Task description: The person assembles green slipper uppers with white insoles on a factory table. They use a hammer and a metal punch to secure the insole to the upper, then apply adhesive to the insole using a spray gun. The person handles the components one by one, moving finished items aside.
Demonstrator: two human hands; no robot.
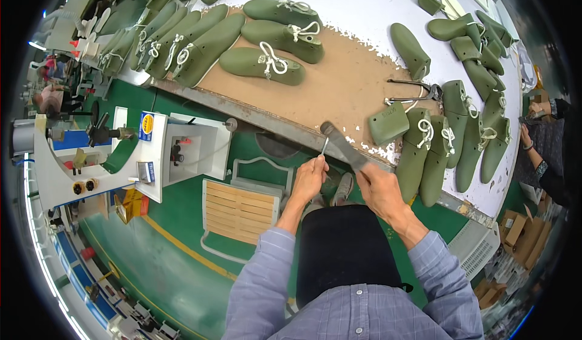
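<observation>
Both hands work just off the desk's (267, 118) near edge: left hand (309, 179) fingers pinched shut on a thin metal tool (324, 147), right hand (379, 188) clamped round a dark flat file (342, 146). Green shoe lasts (260, 61) wait untouched.

The floor (176, 218) is painted green with a yellow line (182, 246). A long workbench (339, 91) with brown and white top crosses the room. A wooden slatted platform (239, 211) lies below, beside a white machine (121, 158).
</observation>
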